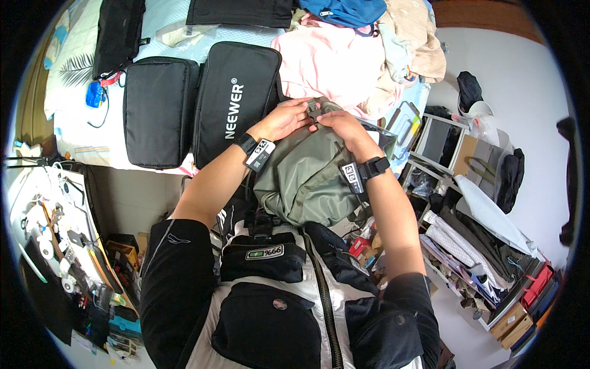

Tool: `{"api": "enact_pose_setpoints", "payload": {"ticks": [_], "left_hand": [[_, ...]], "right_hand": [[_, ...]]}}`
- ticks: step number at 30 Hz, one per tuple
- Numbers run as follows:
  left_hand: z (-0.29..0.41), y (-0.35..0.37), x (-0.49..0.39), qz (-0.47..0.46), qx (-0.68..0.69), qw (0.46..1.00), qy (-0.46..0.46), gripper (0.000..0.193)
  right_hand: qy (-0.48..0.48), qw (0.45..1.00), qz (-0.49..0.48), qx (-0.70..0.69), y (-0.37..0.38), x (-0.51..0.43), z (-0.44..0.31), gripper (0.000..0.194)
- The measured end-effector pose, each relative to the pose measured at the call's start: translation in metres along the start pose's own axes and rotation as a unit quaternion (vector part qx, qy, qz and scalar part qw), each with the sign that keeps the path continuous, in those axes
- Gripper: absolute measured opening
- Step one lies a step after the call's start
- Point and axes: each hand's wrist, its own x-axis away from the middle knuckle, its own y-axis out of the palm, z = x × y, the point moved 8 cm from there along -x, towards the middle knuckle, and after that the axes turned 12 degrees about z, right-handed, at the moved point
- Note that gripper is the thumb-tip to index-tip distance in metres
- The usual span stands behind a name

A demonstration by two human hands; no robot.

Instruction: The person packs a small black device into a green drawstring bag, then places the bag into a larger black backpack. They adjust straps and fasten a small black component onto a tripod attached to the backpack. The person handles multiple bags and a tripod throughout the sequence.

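Note:
An olive-green fabric bag point(304, 175) stands in front of my chest, its top gathered under both hands. At that top is a dark plastic buckle point(315, 113) on a strap. My left hand point(286, 121) has its fingertips on the buckle's left side. From the right, my right hand point(340, 127) pinches the buckle and the fabric next to it between thumb and fingers. Whether the two buckle halves are fastened is hard to make out. A strap with a white label is worn on each wrist.
Beyond the bag is a bed point(110, 133) holding a black Neewer case point(237, 101), another black case point(159, 110), pink bedding point(329, 69) and a blue bag point(343, 11). A cluttered desk point(87, 217) stands left. At right are shelving point(435, 138) and a drawer of folded clothes point(470, 249).

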Motion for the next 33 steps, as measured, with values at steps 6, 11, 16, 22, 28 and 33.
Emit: {"api": "enact_pose_setpoints", "payload": {"ticks": [6,11,16,22,28,33], "left_hand": [[0.009,-0.004,-0.002,0.033,-0.030,0.998,0.043,0.039],[0.003,-0.002,-0.002,0.016,-0.032,0.999,0.022,0.036],[0.004,0.001,0.001,0.016,-0.063,0.998,0.028,0.035],[0.003,0.000,-0.001,0.001,-0.085,0.996,-0.006,0.038],[0.006,0.006,0.000,-0.017,-0.096,0.995,-0.005,0.041],[0.014,-0.033,0.017,0.099,-0.275,0.956,0.040,0.045]], "right_hand": [[0.017,0.998,0.002,-0.059,0.002,-0.007,0.011,0.013],[-0.034,0.995,-0.003,-0.097,0.005,-0.013,0.008,0.028],[-0.024,0.995,0.011,-0.098,0.003,-0.018,0.013,0.029],[-0.046,0.993,0.008,-0.109,0.003,-0.021,0.013,0.033],[-0.051,0.994,0.007,-0.096,0.002,-0.026,0.013,0.036],[-0.038,0.992,0.106,-0.048,-0.021,-0.033,0.016,0.040]]}}
